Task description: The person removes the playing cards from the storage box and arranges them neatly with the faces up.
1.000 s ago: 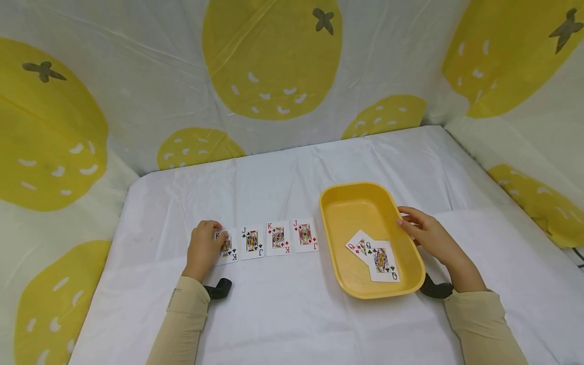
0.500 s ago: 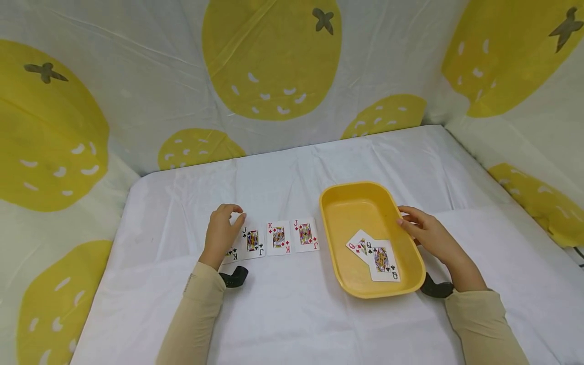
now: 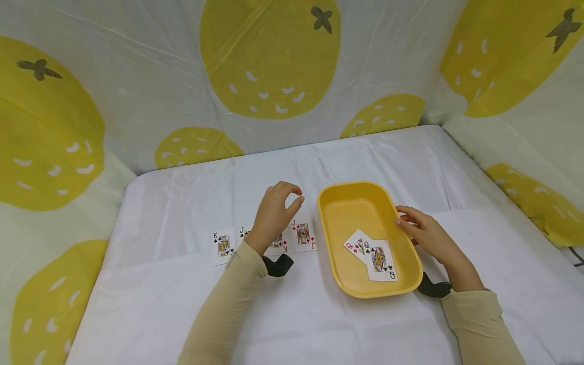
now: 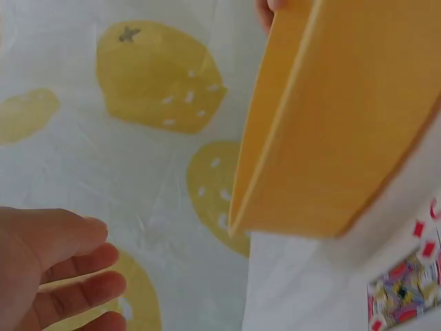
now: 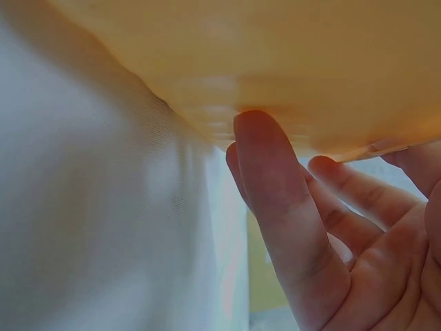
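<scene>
My left hand (image 3: 275, 215) hovers above a row of playing cards, its fingers loosely bent and nothing between them. The arm partly covers the jack of clubs (image 3: 244, 231) and the king of diamonds (image 3: 277, 244). At the row's left end lies the king of clubs (image 3: 222, 246); the jack of diamonds (image 3: 303, 235) is at its right end. My right hand (image 3: 431, 235) grips the right rim of a yellow plastic tray (image 3: 326, 228), fingers (image 5: 269, 172) against its outer wall. Inside the tray, the queen of clubs (image 3: 379, 261) overlaps the queen of diamonds (image 3: 356, 244).
A white cloth (image 3: 319, 324) covers the table. Behind and beside it hangs a curtain (image 3: 269, 56) printed with yellow fruit. Black wrist mounts (image 3: 279, 265) sit at both cuffs. A dark cable shows at the far right edge.
My left hand has moved right, from the king of clubs across the row toward the tray, uncovering that king. The right hand and tray stay put.
</scene>
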`<action>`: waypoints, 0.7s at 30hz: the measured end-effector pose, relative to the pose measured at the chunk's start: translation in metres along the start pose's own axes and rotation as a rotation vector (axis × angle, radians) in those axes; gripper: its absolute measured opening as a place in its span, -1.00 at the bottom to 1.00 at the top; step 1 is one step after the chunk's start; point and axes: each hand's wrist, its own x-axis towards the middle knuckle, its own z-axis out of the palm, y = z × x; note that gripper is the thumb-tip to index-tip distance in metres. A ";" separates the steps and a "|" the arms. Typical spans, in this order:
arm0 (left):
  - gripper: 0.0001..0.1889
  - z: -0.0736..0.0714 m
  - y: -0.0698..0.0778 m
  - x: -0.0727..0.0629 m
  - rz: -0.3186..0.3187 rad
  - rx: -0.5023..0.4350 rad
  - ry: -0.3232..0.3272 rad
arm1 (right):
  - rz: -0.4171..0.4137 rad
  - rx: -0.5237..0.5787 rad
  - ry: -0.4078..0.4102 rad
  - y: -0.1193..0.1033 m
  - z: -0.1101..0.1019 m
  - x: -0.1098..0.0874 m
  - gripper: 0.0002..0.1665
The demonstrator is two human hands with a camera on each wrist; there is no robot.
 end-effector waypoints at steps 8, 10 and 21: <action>-0.80 0.022 0.054 0.019 0.154 0.025 -0.147 | 0.012 -0.011 -0.001 -0.005 0.001 -0.003 -0.37; -0.79 0.030 0.064 0.023 0.190 0.036 -0.174 | 0.012 -0.004 -0.005 -0.006 0.001 -0.003 -0.38; -0.63 0.079 0.106 0.036 0.156 0.178 -0.528 | 0.016 0.009 -0.013 -0.004 0.001 -0.004 -0.37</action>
